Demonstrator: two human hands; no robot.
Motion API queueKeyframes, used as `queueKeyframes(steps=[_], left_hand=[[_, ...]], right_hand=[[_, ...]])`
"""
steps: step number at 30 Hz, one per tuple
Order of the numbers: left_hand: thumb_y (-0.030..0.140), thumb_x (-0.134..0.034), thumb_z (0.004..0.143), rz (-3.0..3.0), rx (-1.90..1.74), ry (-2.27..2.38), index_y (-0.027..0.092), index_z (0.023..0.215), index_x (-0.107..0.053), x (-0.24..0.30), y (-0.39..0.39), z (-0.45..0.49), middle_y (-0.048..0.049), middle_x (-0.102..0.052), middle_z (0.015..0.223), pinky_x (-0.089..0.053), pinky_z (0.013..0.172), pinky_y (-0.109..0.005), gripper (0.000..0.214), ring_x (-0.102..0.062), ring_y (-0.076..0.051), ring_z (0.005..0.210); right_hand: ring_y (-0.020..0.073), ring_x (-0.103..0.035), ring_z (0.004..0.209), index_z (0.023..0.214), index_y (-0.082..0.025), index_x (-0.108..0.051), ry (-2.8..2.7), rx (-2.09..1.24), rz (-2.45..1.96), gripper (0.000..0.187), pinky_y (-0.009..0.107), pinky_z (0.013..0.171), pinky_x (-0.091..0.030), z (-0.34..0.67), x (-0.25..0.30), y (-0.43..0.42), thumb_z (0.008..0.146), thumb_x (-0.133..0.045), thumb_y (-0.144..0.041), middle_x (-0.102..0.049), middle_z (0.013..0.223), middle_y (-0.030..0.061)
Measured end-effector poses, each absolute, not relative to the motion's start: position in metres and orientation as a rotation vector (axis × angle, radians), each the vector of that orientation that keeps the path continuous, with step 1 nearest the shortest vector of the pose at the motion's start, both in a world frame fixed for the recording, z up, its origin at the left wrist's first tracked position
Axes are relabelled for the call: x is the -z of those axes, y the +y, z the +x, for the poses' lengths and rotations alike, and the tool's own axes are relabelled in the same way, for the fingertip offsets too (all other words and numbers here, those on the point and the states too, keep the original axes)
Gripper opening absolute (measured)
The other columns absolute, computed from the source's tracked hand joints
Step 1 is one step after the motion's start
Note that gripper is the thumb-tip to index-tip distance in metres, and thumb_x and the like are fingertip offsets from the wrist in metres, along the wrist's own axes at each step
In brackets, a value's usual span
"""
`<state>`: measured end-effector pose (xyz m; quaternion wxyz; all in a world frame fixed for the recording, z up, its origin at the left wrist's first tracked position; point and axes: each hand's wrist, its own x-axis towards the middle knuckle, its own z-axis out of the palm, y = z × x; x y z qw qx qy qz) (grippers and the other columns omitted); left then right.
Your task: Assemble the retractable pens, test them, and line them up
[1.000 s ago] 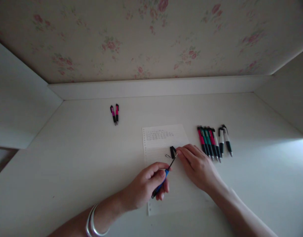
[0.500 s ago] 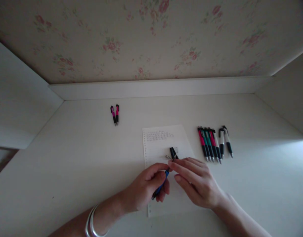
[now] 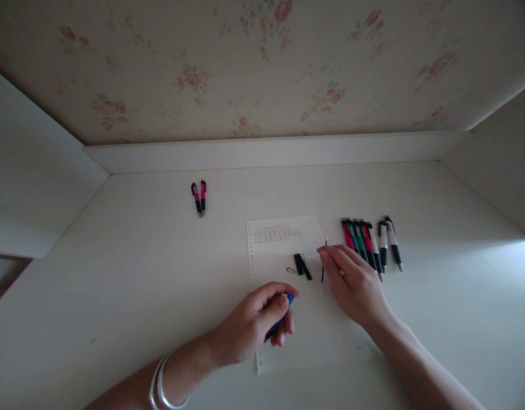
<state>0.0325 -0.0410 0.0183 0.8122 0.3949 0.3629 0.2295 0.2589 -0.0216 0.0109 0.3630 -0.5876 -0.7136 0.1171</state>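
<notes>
My left hand (image 3: 249,322) is closed around a blue pen barrel (image 3: 290,298), whose upper end shows above the thumb. Over the right part of the lined paper (image 3: 271,256), my right hand (image 3: 356,285) pinches a thin dark pen refill (image 3: 323,274), its metallic tip pointing away from me. Between the hands, two black pen parts (image 3: 303,266) lie side by side on the sheet. A small silver pen tip (image 3: 290,270) rests just left of them.
Several red, green and white pens (image 3: 361,242) lie in a row beyond my right hand, with two white-and-black pens (image 3: 388,245) beside them. Two pink and purple pens (image 3: 199,199) lie at the far left of the white desk (image 3: 160,273).
My right hand has moved away from the left one, forward and to the right, and the refill is now out of the blue barrel. The left hand stays in place.
</notes>
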Motion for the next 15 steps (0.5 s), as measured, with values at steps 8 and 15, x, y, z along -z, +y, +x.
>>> queueKeyframes(steps=[8, 15], left_hand=[[0.059, -0.057, 0.091, 0.840, -0.509, 0.770, 0.014, 0.113, -0.053, -0.018, -0.041, 0.035, -0.0013, -0.063, 0.071, -0.034, 0.050, -0.023, 0.051, -0.050, -0.009, 0.052], [0.056, -0.057, 0.093, 0.892, -0.563, 0.742, 0.016, 0.117, -0.051, -0.016, -0.041, 0.035, 0.0002, -0.064, 0.069, -0.033, 0.046, -0.021, 0.047, -0.047, -0.007, 0.047]], right_hand=[[0.0199, -0.067, 0.083, 0.104, -0.018, -0.070, -1.838, -0.395, -1.480, 0.023, 0.031, 0.076, -0.052, 0.253, -0.014, -0.026, 0.100, -0.049, -0.026, -0.070, 0.093, 0.0089], [0.0148, -0.065, 0.067, 0.110, -0.019, -0.068, -1.860, -1.162, -1.295, 0.024, 0.024, 0.060, -0.049, 0.232, -0.035, -0.044, 0.100, -0.051, -0.033, -0.072, 0.077, 0.0029]])
